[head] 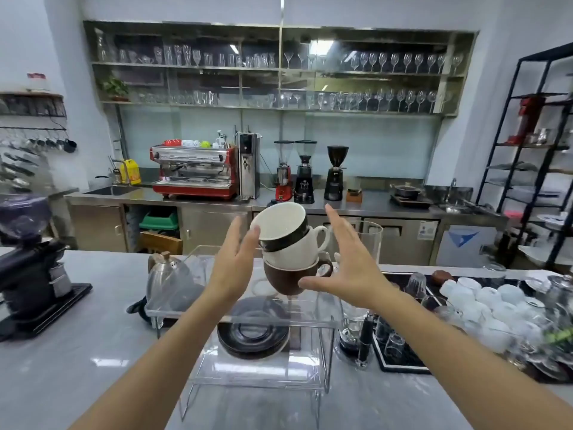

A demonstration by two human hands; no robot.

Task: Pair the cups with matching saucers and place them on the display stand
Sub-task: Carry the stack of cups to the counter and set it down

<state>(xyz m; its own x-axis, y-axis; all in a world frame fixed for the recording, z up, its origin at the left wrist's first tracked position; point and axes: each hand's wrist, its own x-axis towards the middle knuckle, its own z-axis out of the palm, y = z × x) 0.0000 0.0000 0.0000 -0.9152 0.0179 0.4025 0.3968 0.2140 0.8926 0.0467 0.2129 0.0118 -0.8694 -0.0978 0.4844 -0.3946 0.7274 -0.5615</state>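
Left hand (231,259) and right hand (347,262): both spread flat, palms facing, flanking a stack of three cups (290,248). Left fingertips touch the tilted top cup; right thumb meets the brown bottom cup. Stack sits atop the clear display stand (322,324); dark saucers (252,332) lie beneath, mid-worktop (77,352).

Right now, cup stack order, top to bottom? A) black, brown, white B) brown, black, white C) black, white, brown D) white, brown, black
C: the tilted black cup sits on top, nested in the white cup, which sits in the brown cup at the bottom.
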